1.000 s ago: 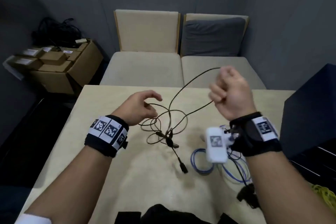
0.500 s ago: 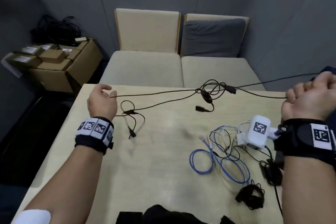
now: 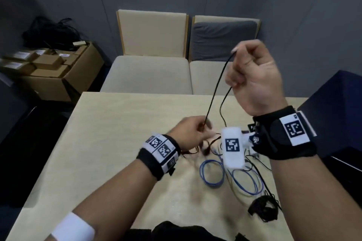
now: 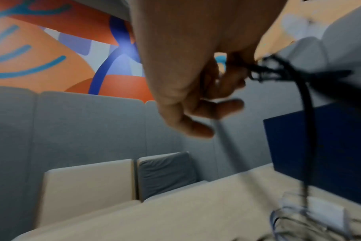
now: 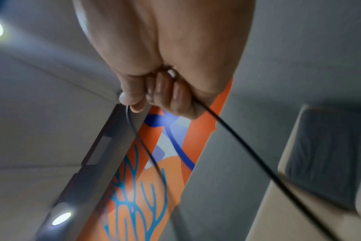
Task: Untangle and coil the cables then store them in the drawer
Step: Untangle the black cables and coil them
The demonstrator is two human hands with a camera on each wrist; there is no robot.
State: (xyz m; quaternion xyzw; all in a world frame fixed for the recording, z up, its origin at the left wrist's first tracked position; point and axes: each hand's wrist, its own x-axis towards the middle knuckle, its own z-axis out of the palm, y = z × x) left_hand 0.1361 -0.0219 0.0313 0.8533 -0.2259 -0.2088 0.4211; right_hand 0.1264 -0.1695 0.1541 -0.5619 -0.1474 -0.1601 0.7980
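Note:
My right hand point(image 3: 248, 68) is raised above the table's far edge, fist curled round a thin black cable point(image 3: 217, 92) whose two strands hang down from it. In the right wrist view the fingers point(image 5: 167, 96) clamp that cable point(image 5: 247, 150). My left hand point(image 3: 190, 133) is low over the table point(image 3: 117, 143) and pinches the lower part of one strand; a knotted tangle of black cable point(image 4: 266, 70) hangs at its fingers point(image 4: 196, 127). A blue cable point(image 3: 213, 176) in loose loops, with white and black wires mixed in, lies on the table under my right wrist.
A small black cable bundle point(image 3: 262, 209) lies near the table's right front. A dark blue cabinet point(image 3: 337, 115) stands at the right. Two cushioned seats point(image 3: 148, 72) sit beyond the far edge. Cardboard boxes point(image 3: 52, 68) stand on the floor at the left.
Half a second ago my hands were spread wide with the black cable stretched between them. Now both have come together near the middle, the right raised, the left low beneath it.

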